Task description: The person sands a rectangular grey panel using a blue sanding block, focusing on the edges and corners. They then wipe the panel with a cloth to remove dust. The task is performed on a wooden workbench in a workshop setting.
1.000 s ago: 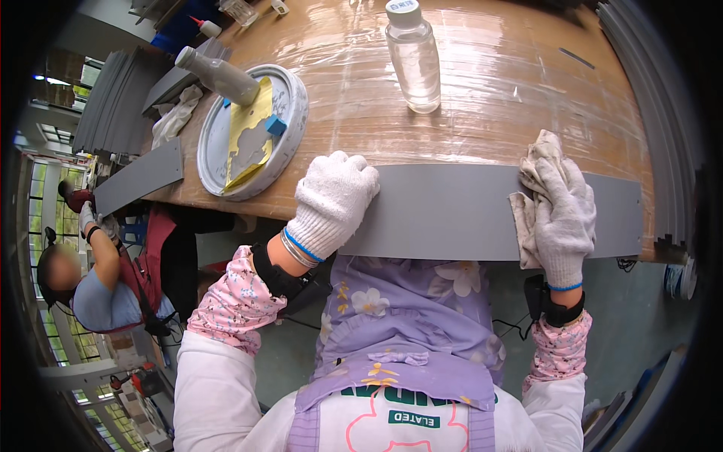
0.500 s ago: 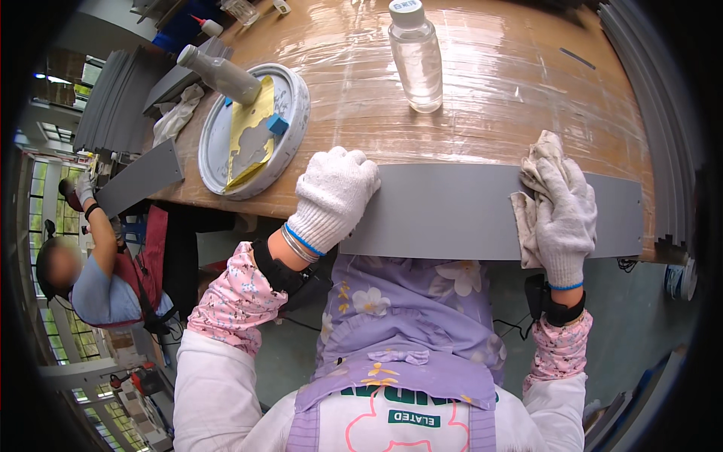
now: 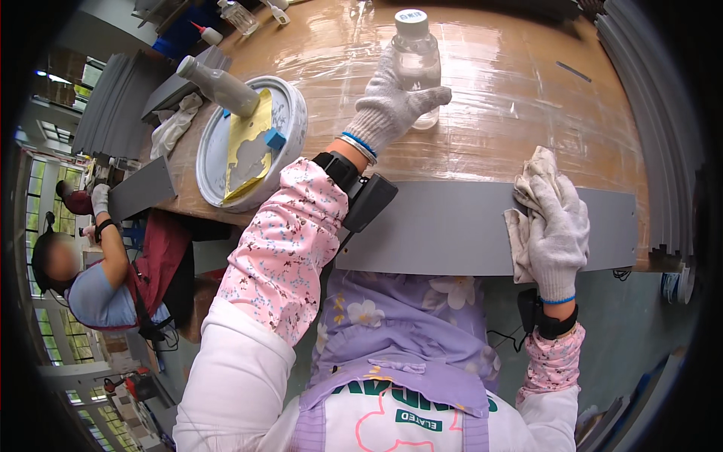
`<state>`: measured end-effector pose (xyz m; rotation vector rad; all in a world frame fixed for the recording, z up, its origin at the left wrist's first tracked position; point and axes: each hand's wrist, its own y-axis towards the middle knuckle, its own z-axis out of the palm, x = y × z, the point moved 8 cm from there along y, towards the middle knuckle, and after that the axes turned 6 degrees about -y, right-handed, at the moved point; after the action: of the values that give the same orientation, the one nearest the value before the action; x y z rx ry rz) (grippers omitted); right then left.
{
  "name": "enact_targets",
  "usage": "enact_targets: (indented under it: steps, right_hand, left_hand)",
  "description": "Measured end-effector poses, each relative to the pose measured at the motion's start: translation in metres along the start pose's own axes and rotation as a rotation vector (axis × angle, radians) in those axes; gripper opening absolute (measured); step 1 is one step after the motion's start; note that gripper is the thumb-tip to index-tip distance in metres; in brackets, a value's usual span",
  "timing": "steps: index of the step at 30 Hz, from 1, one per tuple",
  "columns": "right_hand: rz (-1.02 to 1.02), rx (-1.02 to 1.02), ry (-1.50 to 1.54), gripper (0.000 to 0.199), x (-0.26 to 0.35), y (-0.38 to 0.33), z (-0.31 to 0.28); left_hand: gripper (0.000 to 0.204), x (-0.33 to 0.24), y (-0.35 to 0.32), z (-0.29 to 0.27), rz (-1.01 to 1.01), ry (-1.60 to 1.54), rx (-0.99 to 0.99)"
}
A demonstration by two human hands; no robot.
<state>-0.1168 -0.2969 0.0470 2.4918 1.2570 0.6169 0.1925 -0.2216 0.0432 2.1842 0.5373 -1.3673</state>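
My left hand, in a white knitted glove, reaches forward across the table. Its fingers wrap behind a clear plastic bottle and its thumb crosses the front. The bottle stands upright, has a white cap and contains clear liquid. A long flat grey panel lies along the near table edge, in front of my body. Toward the panel's right end, my gloved right hand presses a crumpled off-white cloth against it.
Left of centre, a round white lid bears a yellow sheet, a blue block and a greyish bottle. Grey panels are stacked at left and right. A co-worker handles another panel at left.
My left hand has left the panel's left end and moved forward to the bottle, closing around it. My right hand stays on the cloth. The co-worker's arm and panel have shifted.
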Motion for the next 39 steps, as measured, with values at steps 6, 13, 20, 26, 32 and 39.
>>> enact_targets:
  steps: [6,13,20,26,32,39]
  right_hand:
    - [0.004,-0.004,-0.024,0.047,0.001,0.001,-0.005]
    - [0.015,0.0,-0.04,0.046,0.001,0.0,-0.004]
    - [-0.005,-0.011,-0.049,0.05,-0.001,-0.001,-0.001]
    - [-0.012,-0.003,-0.031,0.049,0.001,-0.001,-0.003]
    - [-0.009,-0.008,-0.034,0.051,0.0,-0.002,-0.003]
    - [-0.012,0.012,-0.031,0.049,0.002,-0.001,-0.003]
  left_hand:
    - [0.055,-0.05,-0.079,-0.053,-0.028,-0.266,-0.075]
    - [0.084,-0.049,-0.199,-0.098,-0.156,0.218,0.024]
    - [0.084,-0.046,-0.23,-0.09,-0.213,1.191,0.315]
    - [0.083,-0.051,-0.235,-0.097,-0.19,1.31,0.269]
    - [0.08,-0.061,-0.24,-0.104,-0.203,1.39,0.229]
    - [0.082,-0.062,-0.245,-0.11,-0.236,1.373,0.175]
